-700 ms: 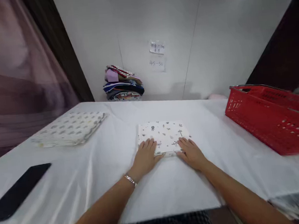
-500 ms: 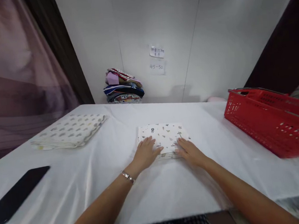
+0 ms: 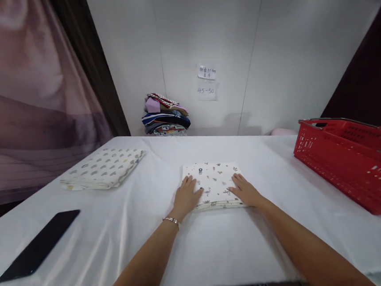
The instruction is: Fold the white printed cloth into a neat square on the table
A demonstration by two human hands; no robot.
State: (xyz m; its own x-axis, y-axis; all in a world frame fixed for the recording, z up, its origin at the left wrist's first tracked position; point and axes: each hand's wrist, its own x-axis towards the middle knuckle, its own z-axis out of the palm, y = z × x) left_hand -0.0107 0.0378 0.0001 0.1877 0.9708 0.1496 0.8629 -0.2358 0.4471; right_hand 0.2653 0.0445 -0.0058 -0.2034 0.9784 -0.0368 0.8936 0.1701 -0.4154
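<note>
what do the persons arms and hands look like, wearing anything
Both forearms are bare, with no sleeves in view. The left hand has a thin silver bracelet at the wrist. The right hand wears no glove, ring or watch that shows.

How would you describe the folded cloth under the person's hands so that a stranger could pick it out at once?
On the white table, look at the middle, ahead of the person. The folded cloth lies flat under the left hand and right hand. Unlike the spotted cloth far left, it carries tiny scattered plant prints.
</note>
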